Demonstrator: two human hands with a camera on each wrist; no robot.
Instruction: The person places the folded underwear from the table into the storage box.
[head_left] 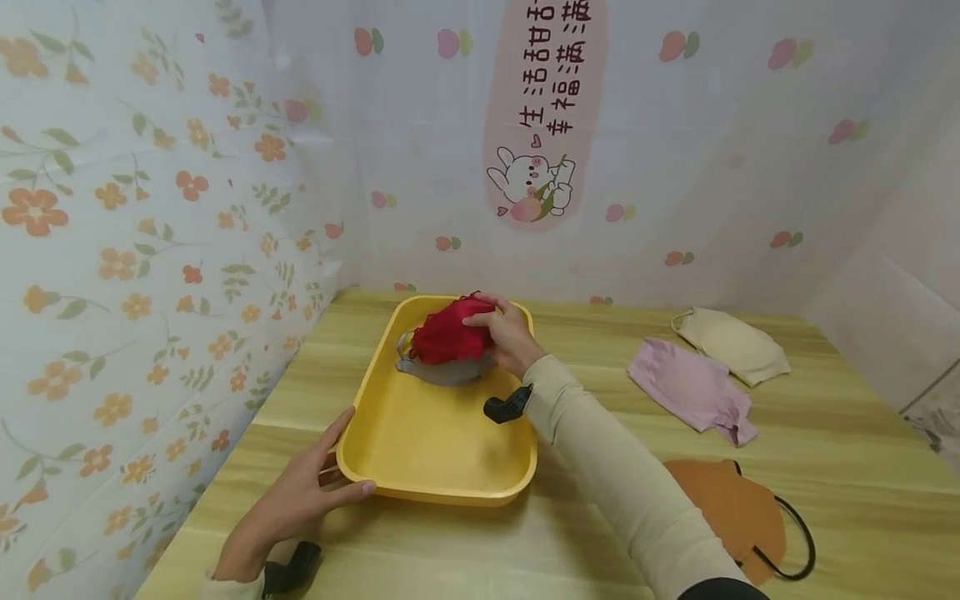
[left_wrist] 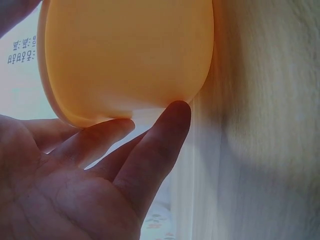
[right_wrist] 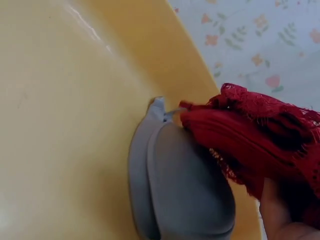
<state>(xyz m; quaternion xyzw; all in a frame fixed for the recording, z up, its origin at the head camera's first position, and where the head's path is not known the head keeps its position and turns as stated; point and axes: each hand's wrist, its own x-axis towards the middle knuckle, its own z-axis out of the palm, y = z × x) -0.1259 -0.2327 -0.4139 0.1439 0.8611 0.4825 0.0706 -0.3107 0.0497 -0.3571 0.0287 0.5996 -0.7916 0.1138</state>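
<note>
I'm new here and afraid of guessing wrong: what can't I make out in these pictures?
Head view: much of the grey garment, hidden by the red garment.
Head view: part of the orange item, covered by the right sleeve.
Left wrist view: the contents of the yellow tray, blocked by its wall.
Right wrist view: most of the right hand, cut off by the edge.

red garment, grey bra, yellow tub, orange-flowered sheet

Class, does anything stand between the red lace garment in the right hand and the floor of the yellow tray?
Yes: the grey garment, lying in the far half of the yellow tray, partly beneath the red garment the right hand holds.
</note>
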